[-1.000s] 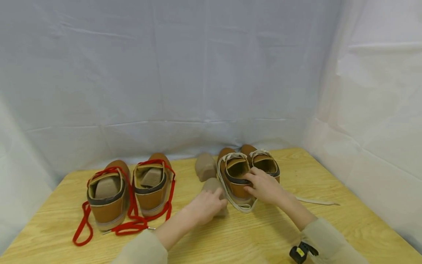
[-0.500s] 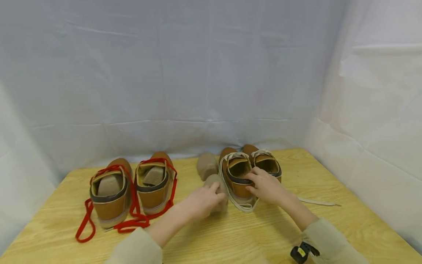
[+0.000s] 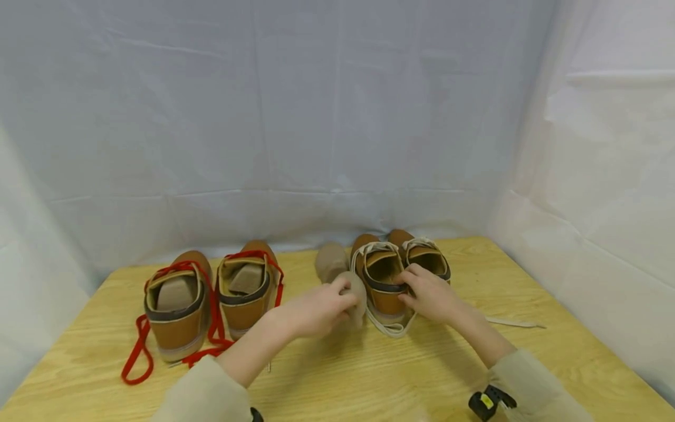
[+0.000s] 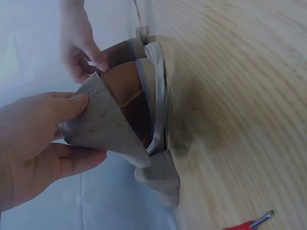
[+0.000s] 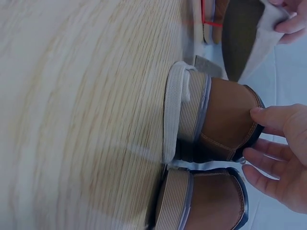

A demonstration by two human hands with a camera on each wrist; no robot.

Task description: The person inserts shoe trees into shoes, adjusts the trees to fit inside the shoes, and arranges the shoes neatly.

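The grey felt insert (image 3: 354,296) was lifted off the table just left of the tan shoe with the cream lace (image 3: 383,281), pinched in the left hand (image 3: 315,309) with the thumb on one face and the curled fingers behind it; the left wrist view showed the insert (image 4: 103,125) bent between thumb and fingers, its lower corner close to the shoe's heel. The right hand (image 3: 429,293) gripped that shoe at the heel collar, thumb on the outside of the heel and fingers hooked over the rim into the opening, as the right wrist view confirmed with the right hand (image 5: 280,153) against the brown heel. The cream lace (image 3: 390,328) looped round the heel and trailed off to the right across the wooden table (image 3: 369,375). The second shoe of the pair (image 3: 424,258) stood touching it on the right. A second felt insert (image 3: 329,261) stood behind the first. Well to the left sat two tan shoes with red laces (image 3: 211,296), each with an insert inside.
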